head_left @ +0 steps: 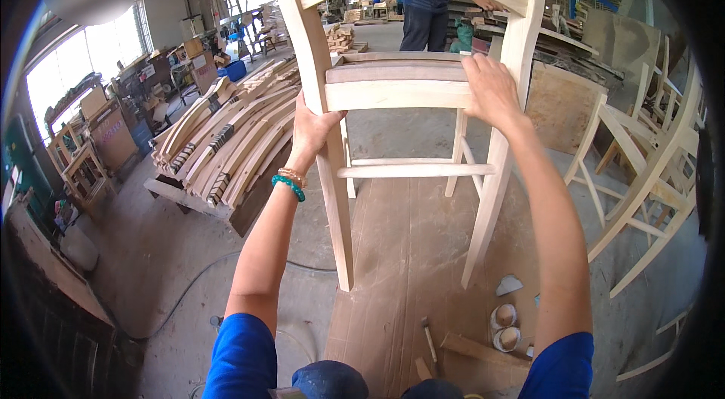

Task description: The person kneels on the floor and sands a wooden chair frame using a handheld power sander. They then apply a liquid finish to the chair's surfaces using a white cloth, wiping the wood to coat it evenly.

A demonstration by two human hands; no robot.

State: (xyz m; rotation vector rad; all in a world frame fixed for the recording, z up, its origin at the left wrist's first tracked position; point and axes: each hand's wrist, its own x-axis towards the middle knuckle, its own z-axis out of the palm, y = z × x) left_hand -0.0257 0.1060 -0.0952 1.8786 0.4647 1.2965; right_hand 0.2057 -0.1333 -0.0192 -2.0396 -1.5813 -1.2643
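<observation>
Head view, both hands — left hand, right hand — gripping chair frame

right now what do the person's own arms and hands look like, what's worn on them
Both arms are bare from the upper arm down, with short bright blue sleeves at the shoulders. The left hand and right hand wear no gloves. On the left wrist sit two beaded bracelets: a turquoise one and a thinner tan one just above it. The right wrist is plain.

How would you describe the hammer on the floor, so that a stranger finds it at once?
Start at the unpainted pale wooden chair frame that the left hand and right hand hold up. Look down to the brown wooden floor board under its legs. The small wooden-handled hammer lies there, left of two round pale dishes, the only long thin tool.
</observation>
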